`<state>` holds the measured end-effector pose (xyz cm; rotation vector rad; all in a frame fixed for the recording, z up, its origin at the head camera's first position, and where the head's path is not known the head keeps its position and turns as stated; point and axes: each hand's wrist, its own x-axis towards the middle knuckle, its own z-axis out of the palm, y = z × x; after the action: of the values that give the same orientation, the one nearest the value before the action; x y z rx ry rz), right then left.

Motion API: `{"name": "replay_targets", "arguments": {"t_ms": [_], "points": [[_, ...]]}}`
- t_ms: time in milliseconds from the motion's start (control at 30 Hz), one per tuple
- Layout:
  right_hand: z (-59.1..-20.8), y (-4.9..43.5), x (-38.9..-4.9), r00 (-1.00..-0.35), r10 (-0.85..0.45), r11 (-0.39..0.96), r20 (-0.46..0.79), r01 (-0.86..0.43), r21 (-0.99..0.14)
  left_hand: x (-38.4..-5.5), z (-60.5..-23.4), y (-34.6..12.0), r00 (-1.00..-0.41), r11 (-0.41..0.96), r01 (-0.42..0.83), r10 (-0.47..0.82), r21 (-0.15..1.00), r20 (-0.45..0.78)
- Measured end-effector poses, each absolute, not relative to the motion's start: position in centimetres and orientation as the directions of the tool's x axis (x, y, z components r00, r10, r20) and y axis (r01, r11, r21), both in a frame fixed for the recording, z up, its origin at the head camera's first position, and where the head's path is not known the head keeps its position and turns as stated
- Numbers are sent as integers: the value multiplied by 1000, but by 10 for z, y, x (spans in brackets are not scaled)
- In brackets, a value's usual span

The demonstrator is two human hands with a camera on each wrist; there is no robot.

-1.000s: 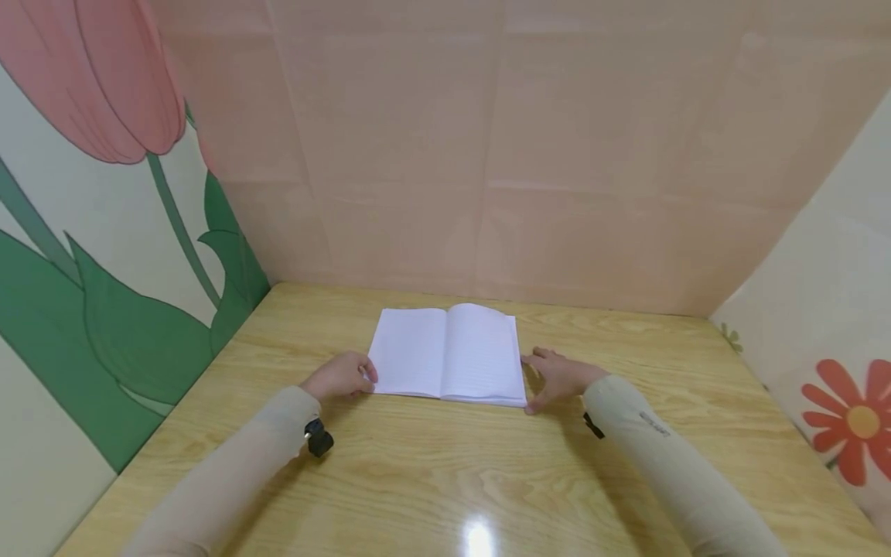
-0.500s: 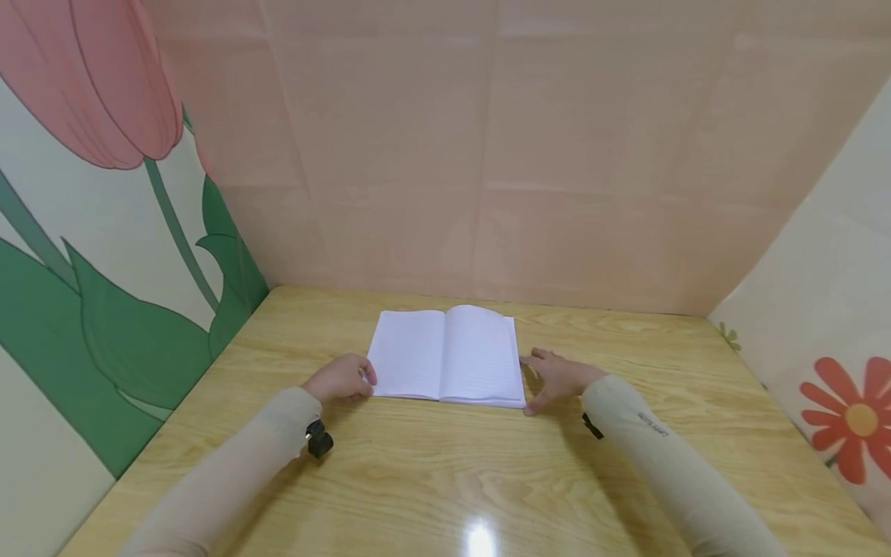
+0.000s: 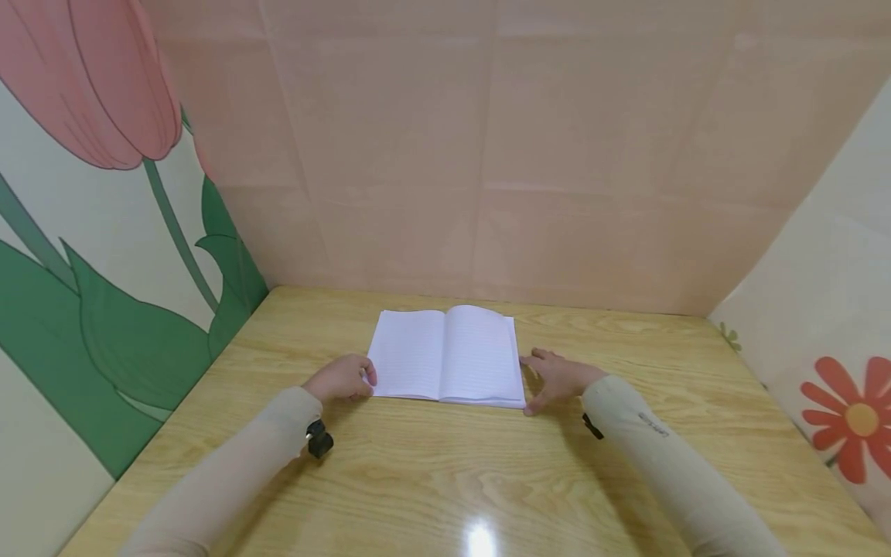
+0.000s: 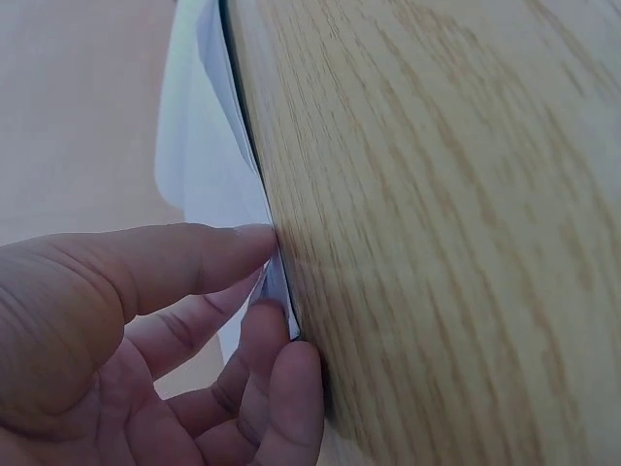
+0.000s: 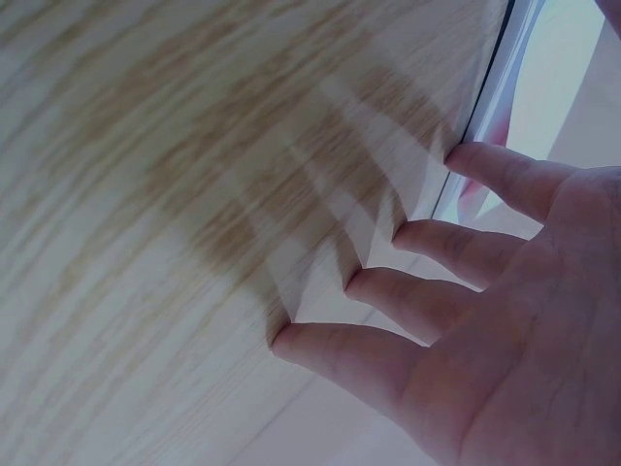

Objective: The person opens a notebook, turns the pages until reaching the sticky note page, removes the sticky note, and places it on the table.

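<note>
An open notebook point(image 3: 480, 352) with white lined pages lies flat on the wooden table, its right-hand pages bulging slightly near the spine. At its lower left corner my left hand point(image 3: 339, 377) pinches the edge; the left wrist view shows the thumb on the page side of the notebook point(image 4: 228, 165) and curled fingers point(image 4: 296, 388) by the corner. My right hand point(image 3: 562, 377) is at the lower right edge, thumb and fingers spread. In the right wrist view its extended fingers point(image 5: 340, 354) rest their tips on the tabletop, with one fingertip against the notebook's edge.
The wood-grain table point(image 3: 431, 472) extends around the notebook on all sides. A pinkish covering point(image 3: 487, 155) rises behind its far edge. Painted walls stand on both sides, with a tulip point(image 3: 104, 85) at left and a red flower point(image 3: 861, 420) at right.
</note>
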<state>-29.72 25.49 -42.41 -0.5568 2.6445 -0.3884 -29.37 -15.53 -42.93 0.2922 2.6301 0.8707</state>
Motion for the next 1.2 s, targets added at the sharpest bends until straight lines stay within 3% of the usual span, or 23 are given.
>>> {"name": "replay_targets", "arguments": {"t_ms": [1200], "points": [[-423, 253, -296, -838, -425, 885, -344, -303, -355, -298, -429, -160, -920, 817, 131, 312, 562, -239]]}}
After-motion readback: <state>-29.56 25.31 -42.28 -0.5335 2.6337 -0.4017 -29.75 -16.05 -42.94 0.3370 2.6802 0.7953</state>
